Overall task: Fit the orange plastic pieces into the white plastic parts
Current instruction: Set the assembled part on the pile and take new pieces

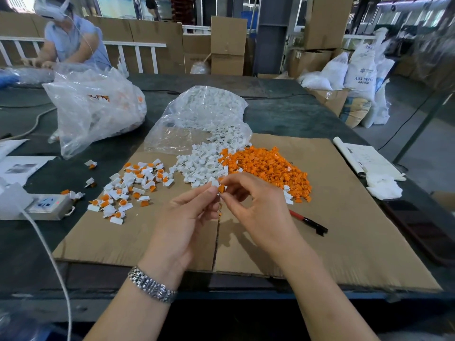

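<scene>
1. So, done ones pile up on the left [128,185] of the cardboard [344,242] on the worktop, toss the next one there.
2. Left hand [183,217] pinches a white part [215,183] in its fingertip grip. Keep it steady w/ the opening facing right.
3. Right hand [256,207] pinches an orange piece [221,188], touching the white one. Line it up square b4 pushing, prob just needs a firm press.
4. Loose white parts [202,166] and orange heap [268,168] sit just beyond, easy reach.

assembled parts [128,185] left on the cardboard [344,230], loose piles [246,166] right (bag [204,114] behind)
</scene>
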`<state>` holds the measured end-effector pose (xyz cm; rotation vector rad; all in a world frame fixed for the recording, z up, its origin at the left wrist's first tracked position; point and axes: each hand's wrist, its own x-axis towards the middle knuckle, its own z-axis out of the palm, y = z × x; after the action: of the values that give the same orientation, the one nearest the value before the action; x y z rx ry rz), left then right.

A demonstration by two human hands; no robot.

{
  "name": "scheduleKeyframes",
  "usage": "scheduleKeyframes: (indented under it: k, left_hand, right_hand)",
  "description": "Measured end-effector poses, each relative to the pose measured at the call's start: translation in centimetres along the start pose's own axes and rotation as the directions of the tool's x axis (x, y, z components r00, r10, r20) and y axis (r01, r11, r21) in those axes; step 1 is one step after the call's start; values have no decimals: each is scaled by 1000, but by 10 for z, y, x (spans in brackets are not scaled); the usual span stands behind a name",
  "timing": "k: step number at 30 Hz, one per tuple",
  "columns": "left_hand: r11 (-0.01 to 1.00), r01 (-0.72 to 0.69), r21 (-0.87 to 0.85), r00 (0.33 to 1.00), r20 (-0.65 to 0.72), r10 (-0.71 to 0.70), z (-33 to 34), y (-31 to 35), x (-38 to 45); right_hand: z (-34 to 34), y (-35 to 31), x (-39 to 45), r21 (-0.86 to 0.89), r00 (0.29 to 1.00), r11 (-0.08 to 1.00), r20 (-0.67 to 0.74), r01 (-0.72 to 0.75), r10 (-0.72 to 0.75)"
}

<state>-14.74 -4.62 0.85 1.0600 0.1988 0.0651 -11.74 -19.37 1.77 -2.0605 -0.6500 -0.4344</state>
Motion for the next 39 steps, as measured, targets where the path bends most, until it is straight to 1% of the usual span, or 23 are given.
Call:
scheduleKeyframes:
  k: [2, 6, 10, 16, 24, 31, 33, 34, 35, 36, 37, 38, 39]
  left_hand:
    - [1000, 15, -14, 1000, 0, -15, 0, 3, 0]
    - [999, 37, 10, 999, 22, -37, -3, 9, 2]
    - [998, 62, 3, 998, 12, -62, -8, 11, 5]
    - [996, 76, 42, 996, 39, -77, -12, 14, 6]
    - [994, 102, 35, 993, 54, -104, -13, 12, 7]
    - [992, 81, 93, 997, -11, -80, -13, 6, 10]
    - [993, 78, 90, 997, -15, -76, -12, 4, 11]
    - [993, 77, 91, 997, -17, -76, -13, 4, 11]
    - [993, 78, 94, 997, -18, -76, -13, 4, 11]
    - [992, 81, 93, 997, -21, -79, -14, 3, 12]
    - [993, 85, 86, 996, -27, -83, -14, 3, 13]
    - [993, 87, 74, 996, -36, -85, -16, 3, 14]
    - [994, 87, 63, 995, -45, -84, -17, 3, 15]
  right_hand:
    - [-2, 1, 1, -4, 1000, 1000, -8, -2, 2]
    - [-5, 2, 2, -27, 999, 999, 32, 19, -18]
    - [-5, -1, 1, -47, 997, 998, 56, 49, -46]
    - [-7, -3, 2, -51, 994, 997, 103, 50, -45]
    - [-6, -4, 2, -69, 990, 996, 134, 48, -38]
    - [-1, 0, 1, -121, 986, 991, 161, 65, -46]
    - [-4, 6, 0, -169, 988, 986, 154, 15, 11]
    - [-7, 11, 0, -256, 986, 966, 143, -42, 80]
    - [-12, 17, 0, -399, 978, 910, 122, -110, 172]
    - [-17, 25, -1, -560, 954, 806, 85, -192, 286]
    - [-22, 31, -2, -681, 911, 678, 40, -276, 411]
    - [-25, 36, -3, -748, 854, 571, 10, -339, 520]
    - [-28, 39, -4, -779, 799, 503, 3, -375, 601]
